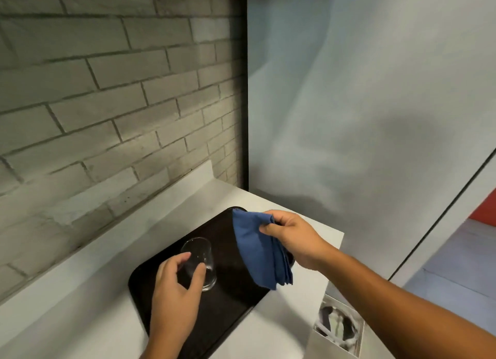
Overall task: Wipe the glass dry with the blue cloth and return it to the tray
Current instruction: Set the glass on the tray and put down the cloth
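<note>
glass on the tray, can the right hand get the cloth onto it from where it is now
Probably yes. The right hand holds the blue cloth just above the tray, beside the glass, with nothing between them. The left hand wraps the near side of the glass, but its far side looks open.

Left hand low, fingers curled around the glass, thumb and fingertips on its wall; right hand raised beside it, forearm extended, pinching the blue cloth between thumb and fingers.

Left hand grips the glass over the black tray — right hand pinches the blue cloth.
</note>
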Motion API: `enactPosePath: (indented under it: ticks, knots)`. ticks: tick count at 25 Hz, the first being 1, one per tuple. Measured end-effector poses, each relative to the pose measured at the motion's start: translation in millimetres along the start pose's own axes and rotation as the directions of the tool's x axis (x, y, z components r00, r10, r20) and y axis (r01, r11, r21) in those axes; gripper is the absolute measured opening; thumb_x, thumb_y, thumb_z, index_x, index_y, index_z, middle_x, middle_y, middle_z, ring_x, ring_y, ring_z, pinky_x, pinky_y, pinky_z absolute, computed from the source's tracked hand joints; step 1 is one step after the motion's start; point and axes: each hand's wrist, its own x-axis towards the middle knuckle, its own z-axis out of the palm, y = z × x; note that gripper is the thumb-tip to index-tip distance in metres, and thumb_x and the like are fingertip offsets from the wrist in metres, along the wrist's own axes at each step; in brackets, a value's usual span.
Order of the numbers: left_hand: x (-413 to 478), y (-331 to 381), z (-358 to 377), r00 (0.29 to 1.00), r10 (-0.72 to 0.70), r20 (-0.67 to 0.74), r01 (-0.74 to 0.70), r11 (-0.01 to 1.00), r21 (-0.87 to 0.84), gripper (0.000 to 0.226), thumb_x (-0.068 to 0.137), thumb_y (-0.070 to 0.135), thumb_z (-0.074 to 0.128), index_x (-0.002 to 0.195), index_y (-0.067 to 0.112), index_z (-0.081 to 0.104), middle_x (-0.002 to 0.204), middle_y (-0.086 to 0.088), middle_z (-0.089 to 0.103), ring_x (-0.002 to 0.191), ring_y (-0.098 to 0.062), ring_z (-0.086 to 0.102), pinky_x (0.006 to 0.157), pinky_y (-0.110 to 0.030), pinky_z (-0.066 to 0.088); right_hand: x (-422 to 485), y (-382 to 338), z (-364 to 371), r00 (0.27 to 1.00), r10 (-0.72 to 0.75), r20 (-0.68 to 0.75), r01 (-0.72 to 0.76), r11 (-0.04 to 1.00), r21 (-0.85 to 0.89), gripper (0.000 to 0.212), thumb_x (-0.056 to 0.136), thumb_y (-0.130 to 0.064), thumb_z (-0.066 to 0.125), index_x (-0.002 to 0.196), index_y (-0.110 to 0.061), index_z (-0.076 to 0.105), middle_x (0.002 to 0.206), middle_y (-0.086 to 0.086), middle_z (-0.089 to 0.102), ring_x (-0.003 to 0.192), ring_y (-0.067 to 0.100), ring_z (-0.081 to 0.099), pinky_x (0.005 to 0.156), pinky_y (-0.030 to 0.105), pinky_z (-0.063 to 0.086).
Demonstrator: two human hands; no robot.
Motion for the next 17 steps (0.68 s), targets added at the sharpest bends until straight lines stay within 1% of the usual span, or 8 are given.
enactPosePath:
  ticks: [2, 6, 8, 12, 14, 15, 16, 17]
  knots:
    - [-4.9, 8.7, 1.4, 0.999, 0.053, -0.012, -0.053, 0.998, 0.019, 0.030, 0.101, 0.026, 0.083, 0.125, 0.033, 0.069, 0.136, 0.004, 0.064, 0.114, -0.017, 0.067, 0.100, -0.041, 0.054, 13.9, 11.6, -29.0, 0.998, 0.042, -0.044, -0.040, 0.998, 0.051, 0.024, 0.104, 0.000, 0.061, 0.112, -0.010, 0.081, 0.105, 0.013, 0.084, 0.094, 0.020, 0.076, 0.088, 0.036, 0.059]
    - [-1.2, 27.0, 6.5, 0.994, 0.107, -0.031, -0.105, 0.993, 0.060, 0.027, 0.103, 0.030, 0.080, 0.126, 0.035, 0.069, 0.123, 0.015, 0.063, 0.108, 0.024, 0.058, 0.083, -0.011, 0.044, 59.7, 35.0, -83.1, 0.982, 0.171, -0.084, -0.162, 0.982, 0.099, 0.022, 0.107, -0.005, 0.061, 0.114, -0.013, 0.080, 0.112, 0.009, 0.084, 0.098, 0.023, 0.077, 0.090, 0.035, 0.061]
    - [1.9, 35.6, 12.0, 0.995, 0.089, -0.048, -0.086, 0.994, 0.060, 0.025, 0.103, 0.029, 0.081, 0.124, 0.036, 0.069, 0.121, 0.020, 0.063, 0.107, 0.025, 0.058, 0.080, -0.004, 0.044, 85.6, 48.1, -106.3, 0.963, 0.251, -0.096, -0.242, 0.966, 0.094, 0.020, 0.108, -0.006, 0.060, 0.117, -0.012, 0.078, 0.120, 0.013, 0.081, 0.106, 0.028, 0.074, 0.095, 0.038, 0.059]
    - [8.9, 47.6, 27.8, 0.992, 0.085, -0.088, -0.072, 0.988, 0.140, 0.022, 0.103, 0.030, 0.080, 0.120, 0.039, 0.069, 0.123, 0.010, 0.066, 0.108, 0.005, 0.063, 0.087, -0.005, 0.040, 127.9, 78.0, -130.7, 0.929, 0.368, -0.042, -0.369, 0.930, 0.003, 0.029, 0.108, -0.002, 0.058, 0.135, 0.001, 0.068, 0.134, 0.022, 0.073, 0.119, 0.035, 0.069, 0.110, 0.047, 0.054]
    - [12.6, 50.8, 38.2, 0.991, 0.076, -0.106, -0.059, 0.986, 0.159, 0.020, 0.103, 0.034, 0.078, 0.121, 0.039, 0.069, 0.125, 0.010, 0.066, 0.107, 0.010, 0.062, 0.087, -0.006, 0.039, 139.0, 91.3, -132.7, 0.930, 0.365, -0.054, -0.369, 0.918, -0.144, 0.033, 0.108, -0.003, 0.059, 0.140, -0.001, 0.065, 0.140, 0.022, 0.071, 0.125, 0.036, 0.068, 0.110, 0.047, 0.053]
    - [14.6, 52.5, 42.9, 0.991, 0.071, -0.112, -0.052, 0.984, 0.170, 0.020, 0.103, 0.036, 0.078, 0.122, 0.038, 0.070, 0.125, 0.011, 0.066, 0.103, 0.015, 0.061, 0.087, -0.007, 0.039, 142.0, 95.5, -132.6, 0.947, 0.315, -0.063, -0.319, 0.897, -0.307, 0.036, 0.108, -0.006, 0.060, 0.144, -0.005, 0.063, 0.145, 0.021, 0.068, 0.128, 0.037, 0.066, 0.111, 0.046, 0.053]
    - [16.9, 54.9, 47.8, 0.991, 0.069, -0.115, -0.047, 0.982, 0.183, 0.021, 0.104, 0.037, 0.078, 0.124, 0.036, 0.071, 0.126, 0.011, 0.065, 0.100, 0.019, 0.061, 0.086, -0.008, 0.040, 144.3, 100.2, -132.6, 0.967, 0.247, -0.056, -0.241, 0.829, -0.505, 0.043, 0.108, -0.009, 0.061, 0.150, -0.008, 0.058, 0.151, 0.021, 0.064, 0.133, 0.038, 0.063, 0.112, 0.046, 0.051]
    - [19.6, 56.7, 54.3, 0.991, 0.068, -0.117, -0.044, 0.980, 0.193, 0.023, 0.104, 0.037, 0.077, 0.126, 0.033, 0.072, 0.127, 0.011, 0.065, 0.099, 0.017, 0.062, 0.087, -0.009, 0.041, 145.4, 105.5, -133.8, 0.985, 0.171, -0.023, -0.140, 0.716, -0.683, 0.052, 0.108, -0.013, 0.060, 0.160, -0.009, 0.050, 0.159, 0.021, 0.056, 0.141, 0.039, 0.057, 0.117, 0.047, 0.047]
